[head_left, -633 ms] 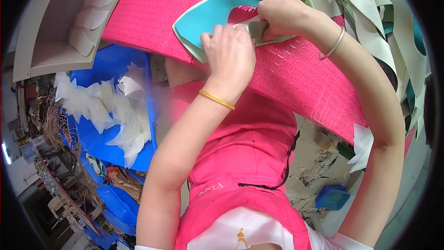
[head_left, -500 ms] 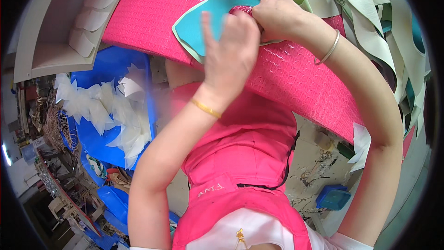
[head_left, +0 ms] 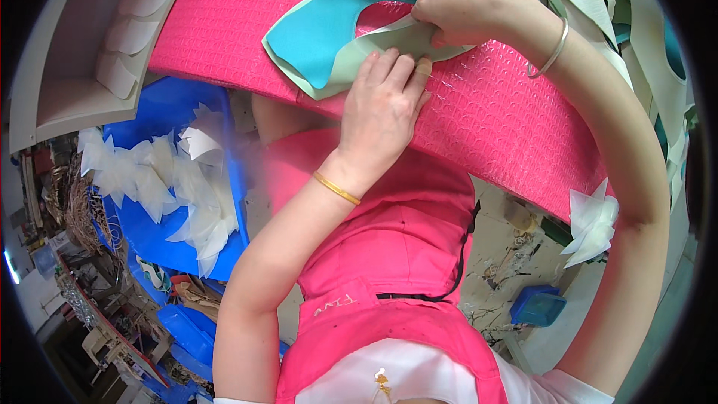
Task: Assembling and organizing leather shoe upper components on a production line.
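A curved, cut-out teal sheet piece (head_left: 318,34), like a shoe upper, lies on the pink textured table cover (head_left: 232,26) with a pale green layer (head_left: 353,56) showing along its near side. My right hand (head_left: 479,16) pinches the pale green layer at the right end of the opening. Nearer to me, my left hand (head_left: 378,116) lies with its fingers stretched out over the near edge of that layer. Its fingertips touch the surface. Pink cover shows through the opening between the two layers.
Left of the table, a blue bin (head_left: 138,228) holds several translucent white pieces (head_left: 202,209). A grey-white box (head_left: 75,67) stands at the far left. Cream and teal cut pieces (head_left: 654,37) pile up at the right. Below sits a small blue container (head_left: 538,307).
My left hand has come down from a blurred, raised position onto the pale green layer. That near strip now lies folded into view, and my right hand has shifted slightly right.
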{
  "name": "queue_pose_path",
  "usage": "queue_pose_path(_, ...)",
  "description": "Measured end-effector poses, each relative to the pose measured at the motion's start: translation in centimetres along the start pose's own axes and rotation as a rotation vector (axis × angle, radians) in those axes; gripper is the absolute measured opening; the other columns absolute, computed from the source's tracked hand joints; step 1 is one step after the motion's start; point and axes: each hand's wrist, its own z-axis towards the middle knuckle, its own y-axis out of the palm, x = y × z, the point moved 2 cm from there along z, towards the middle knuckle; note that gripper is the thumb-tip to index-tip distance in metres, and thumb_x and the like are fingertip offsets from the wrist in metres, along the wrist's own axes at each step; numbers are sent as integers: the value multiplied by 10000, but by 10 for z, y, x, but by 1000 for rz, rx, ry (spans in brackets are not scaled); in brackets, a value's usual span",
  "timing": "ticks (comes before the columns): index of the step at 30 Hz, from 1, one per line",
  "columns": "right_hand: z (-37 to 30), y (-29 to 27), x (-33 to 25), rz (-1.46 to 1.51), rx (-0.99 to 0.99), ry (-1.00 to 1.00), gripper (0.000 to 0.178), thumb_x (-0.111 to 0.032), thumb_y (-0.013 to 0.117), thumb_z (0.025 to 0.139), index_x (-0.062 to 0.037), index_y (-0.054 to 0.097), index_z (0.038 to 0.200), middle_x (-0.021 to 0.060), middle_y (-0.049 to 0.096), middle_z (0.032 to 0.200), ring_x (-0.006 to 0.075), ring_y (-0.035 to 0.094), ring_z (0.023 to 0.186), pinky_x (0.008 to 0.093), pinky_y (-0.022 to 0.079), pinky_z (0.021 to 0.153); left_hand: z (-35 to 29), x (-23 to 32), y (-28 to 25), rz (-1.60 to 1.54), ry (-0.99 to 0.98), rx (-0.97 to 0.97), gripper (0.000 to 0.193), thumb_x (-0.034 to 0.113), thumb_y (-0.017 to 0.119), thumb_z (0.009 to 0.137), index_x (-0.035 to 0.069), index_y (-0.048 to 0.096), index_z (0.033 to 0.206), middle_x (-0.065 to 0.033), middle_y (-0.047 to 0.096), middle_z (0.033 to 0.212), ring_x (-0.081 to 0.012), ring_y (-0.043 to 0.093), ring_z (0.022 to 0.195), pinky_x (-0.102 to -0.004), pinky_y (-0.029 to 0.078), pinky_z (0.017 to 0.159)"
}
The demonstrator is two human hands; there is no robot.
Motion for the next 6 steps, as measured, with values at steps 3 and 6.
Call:
queue_pose_path(3, 7, 2, 1, -83, -21, -34, 190, -101, 625, 669, -4, 610, 832, 167, 606, 769, 311, 587, 782, 370, 470, 702, 9, 8, 4, 28, -22, -62, 343, 124, 595, 699, 10, 541, 1018, -102, 477, 915, -258, 462, 928, -371, 373, 901)
queue_pose_path(6, 2, 5, 13, -86, -19, -79, 192, -147, 645, 666, -32, 626, 819, 158, 613, 775, 298, 592, 795, 361, 474, 727, 10, 13, 14, 27, 2, 0, 394, 107, 613, 670, -1, 527, 1039, -110, 467, 1014, -274, 433, 1008, -365, 366, 912)
